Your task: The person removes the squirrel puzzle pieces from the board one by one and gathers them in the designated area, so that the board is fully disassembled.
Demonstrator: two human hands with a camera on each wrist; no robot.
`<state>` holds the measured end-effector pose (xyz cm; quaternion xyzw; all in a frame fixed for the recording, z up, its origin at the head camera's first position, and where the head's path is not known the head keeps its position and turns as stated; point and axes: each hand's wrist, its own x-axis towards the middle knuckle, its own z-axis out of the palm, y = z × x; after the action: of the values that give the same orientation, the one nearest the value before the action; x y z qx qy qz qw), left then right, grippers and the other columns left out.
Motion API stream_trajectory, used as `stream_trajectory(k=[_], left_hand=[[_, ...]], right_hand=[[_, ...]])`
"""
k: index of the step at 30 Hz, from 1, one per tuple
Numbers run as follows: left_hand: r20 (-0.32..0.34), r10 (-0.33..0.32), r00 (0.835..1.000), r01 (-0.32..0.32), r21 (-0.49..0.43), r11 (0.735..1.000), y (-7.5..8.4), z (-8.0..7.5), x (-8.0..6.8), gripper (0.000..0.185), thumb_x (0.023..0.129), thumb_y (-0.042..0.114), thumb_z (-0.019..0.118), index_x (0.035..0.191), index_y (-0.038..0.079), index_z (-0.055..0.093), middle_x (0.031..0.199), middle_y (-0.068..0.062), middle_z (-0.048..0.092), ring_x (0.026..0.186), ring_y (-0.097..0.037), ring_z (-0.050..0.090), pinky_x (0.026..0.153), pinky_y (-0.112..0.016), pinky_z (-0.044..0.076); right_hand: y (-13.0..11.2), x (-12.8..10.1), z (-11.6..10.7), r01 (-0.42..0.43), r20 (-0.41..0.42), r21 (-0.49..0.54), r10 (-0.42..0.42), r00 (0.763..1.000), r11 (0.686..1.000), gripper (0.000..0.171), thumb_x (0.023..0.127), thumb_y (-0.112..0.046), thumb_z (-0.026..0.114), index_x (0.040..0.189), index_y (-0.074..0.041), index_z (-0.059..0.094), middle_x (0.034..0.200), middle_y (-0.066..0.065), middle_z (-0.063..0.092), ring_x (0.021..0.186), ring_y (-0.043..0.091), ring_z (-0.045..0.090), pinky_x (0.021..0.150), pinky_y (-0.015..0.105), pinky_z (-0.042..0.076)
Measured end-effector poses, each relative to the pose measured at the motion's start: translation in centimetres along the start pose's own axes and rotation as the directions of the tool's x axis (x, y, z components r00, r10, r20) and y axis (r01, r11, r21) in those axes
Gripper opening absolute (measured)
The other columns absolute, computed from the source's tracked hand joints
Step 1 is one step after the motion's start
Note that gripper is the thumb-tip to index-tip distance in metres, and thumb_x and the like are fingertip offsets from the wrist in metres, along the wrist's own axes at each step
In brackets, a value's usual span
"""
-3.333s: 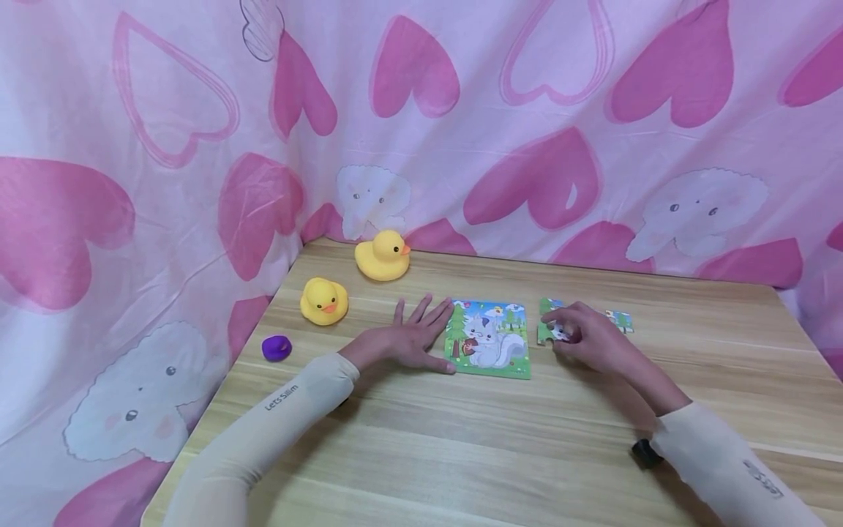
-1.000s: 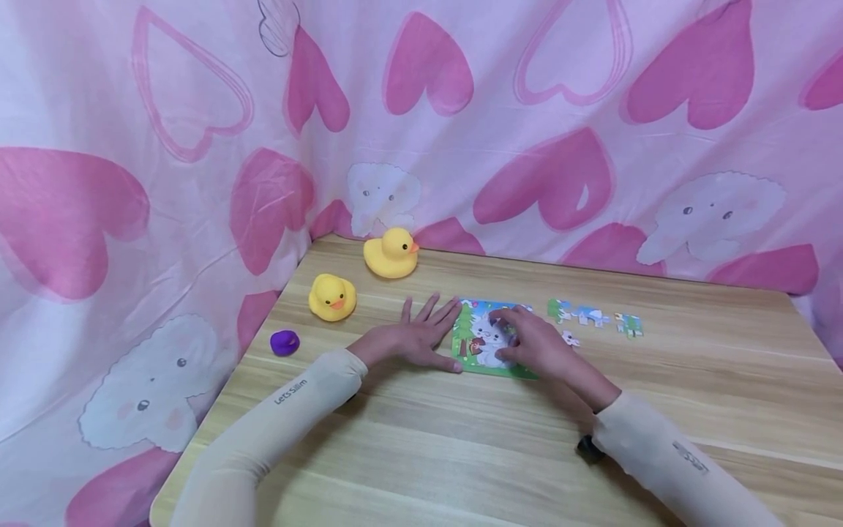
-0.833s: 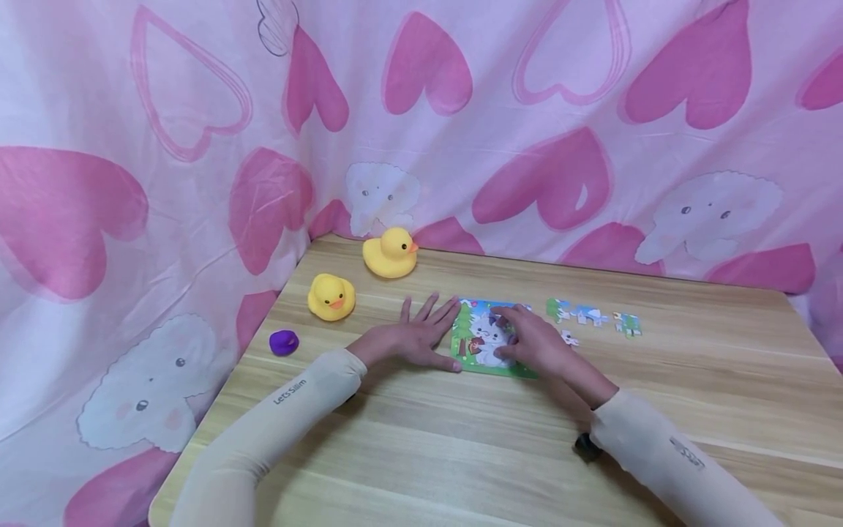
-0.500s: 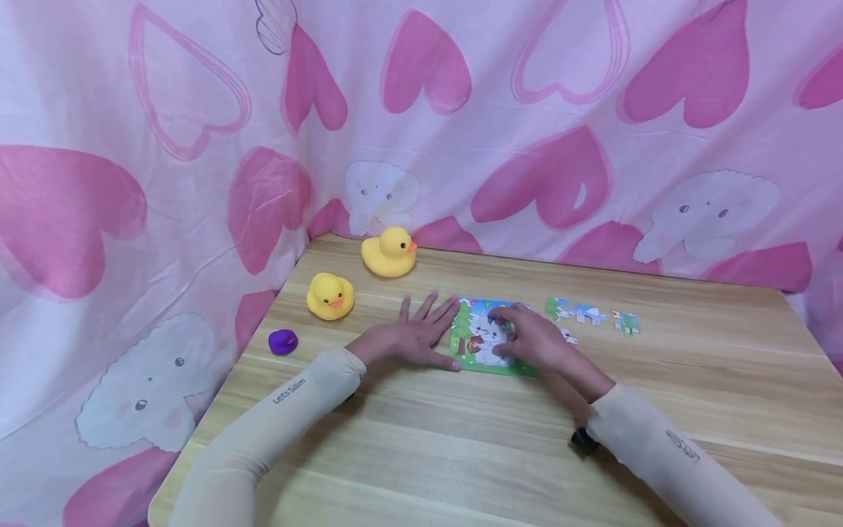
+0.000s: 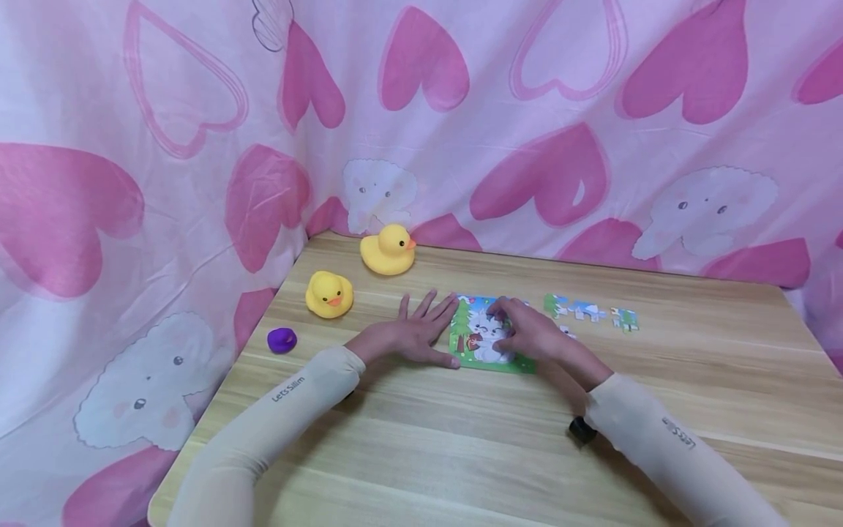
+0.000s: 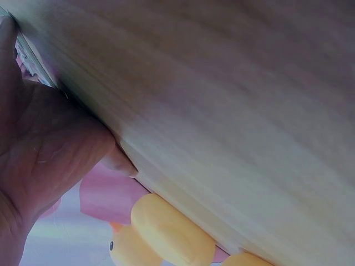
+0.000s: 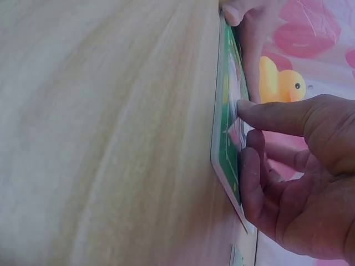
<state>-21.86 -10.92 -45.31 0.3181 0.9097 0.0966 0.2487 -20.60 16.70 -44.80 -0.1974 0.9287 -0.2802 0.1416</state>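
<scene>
A square picture puzzle board (image 5: 476,350) with a white animal lies flat on the wooden table (image 5: 461,454). My left hand (image 5: 413,333) lies flat beside it, fingers spread, the thumb against the board's left edge. My right hand (image 5: 529,333) rests on top of the board with bent fingers, and the thumb (image 7: 265,112) and fingers pinch a small puzzle piece (image 7: 235,131) against the picture. From the right wrist the board (image 7: 224,145) shows edge-on. The left wrist view has my palm (image 6: 39,149) pressed to the table by the board's edge (image 6: 34,60).
Several loose puzzle pieces (image 5: 588,312) lie in a row right of the board. Two yellow rubber ducks (image 5: 388,250) (image 5: 328,294) and a purple lump (image 5: 282,339) sit at the table's left. A pink heart-print curtain (image 5: 546,176) closes off the back and left.
My right hand has moved left from the loose pieces onto the board with a piece. Over the last second it only shifts slightly there. The left hand has stayed flat.
</scene>
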Motion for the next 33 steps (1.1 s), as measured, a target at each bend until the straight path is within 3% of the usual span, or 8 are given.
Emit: stream_trajectory(k=[5, 17, 24, 33], left_hand=[[0.001, -0.007, 1.0, 0.007, -0.002, 1.0, -0.1, 0.1, 0.1, 0.12, 0.091, 0.085, 0.053, 0.17, 0.024, -0.015, 0.178, 0.007, -0.023, 0.164, -0.032, -0.026, 0.123, -0.072, -0.021], [0.002, -0.002, 1.0, 0.002, 0.0, 1.0, 0.0, 0.0, 0.1, 0.121, 0.091, 0.085, 0.053, 0.17, 0.024, -0.015, 0.178, 0.005, -0.023, 0.164, -0.032, -0.026, 0.123, -0.073, -0.021], [0.004, -0.002, 1.0, 0.002, 0.01, 1.0, 0.1, 0.0, 0.1, 0.121, 0.091, 0.085, 0.053, 0.17, 0.023, -0.015, 0.178, 0.005, -0.023, 0.164, -0.033, -0.026, 0.123, -0.074, -0.02], [0.0, -0.006, 1.0, 0.006, 0.023, 1.0, 0.1, 0.1, 0.1, 0.122, 0.09, 0.086, 0.053, 0.169, 0.023, -0.016, 0.178, 0.005, -0.023, 0.164, -0.033, -0.026, 0.123, -0.074, -0.019]], right_hand=[[0.2, -0.1, -0.1, 0.027, -0.004, 0.045, -0.027, 1.0, 0.999, 0.055, 0.09, -0.013, 0.084, 0.136, -0.006, 0.056, 0.131, 0.016, 0.061, 0.1, 0.024, 0.062, 0.088, 0.041, 0.056], [1.0, -0.1, -0.2, 0.063, -0.009, 0.079, -0.063, 0.998, 0.995, 0.053, 0.093, -0.009, 0.079, 0.141, -0.004, 0.058, 0.134, 0.017, 0.064, 0.101, 0.023, 0.065, 0.091, 0.041, 0.058], [1.2, -0.5, -0.7, 0.023, -0.002, 0.131, -0.023, 1.0, 0.991, 0.059, 0.094, -0.014, 0.08, 0.147, -0.012, 0.057, 0.134, 0.013, 0.064, 0.098, 0.023, 0.064, 0.083, 0.034, 0.058], [2.7, -3.2, -2.2, 0.066, -0.098, 0.138, -0.053, 0.994, 0.988, 0.062, 0.094, -0.012, 0.08, 0.15, -0.015, 0.056, 0.134, 0.01, 0.062, 0.093, 0.02, 0.064, 0.075, 0.03, 0.057]])
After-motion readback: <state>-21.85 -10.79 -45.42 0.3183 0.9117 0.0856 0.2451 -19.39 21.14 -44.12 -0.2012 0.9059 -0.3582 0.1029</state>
